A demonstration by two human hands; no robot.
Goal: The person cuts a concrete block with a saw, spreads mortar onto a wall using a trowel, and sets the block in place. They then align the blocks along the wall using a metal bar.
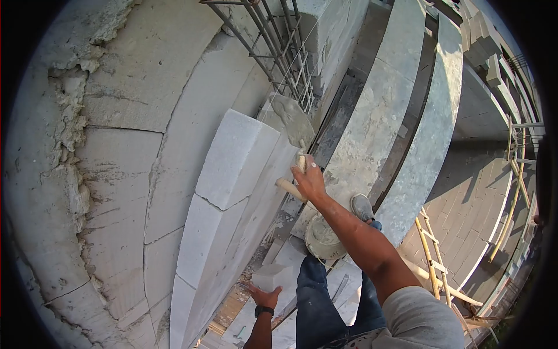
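My right hand is closed round the handle of a trowel. The trowel's mortar-coated blade lies at the end of the block row, beside the steel rebar cage. A pale rounded handle sticks out just below this hand; what it belongs to is hidden. My left hand, with a dark watch at the wrist, grips a small white block piece low beside the wall. White blocks form the wall's top course. A bucket of grey mortar stands between my arms.
Long metal planks run along the wall's right side, with a dark gap between them. My shoe is on the planking. A wooden ladder and a lower block wall are at right. Stacked blocks stand at upper right.
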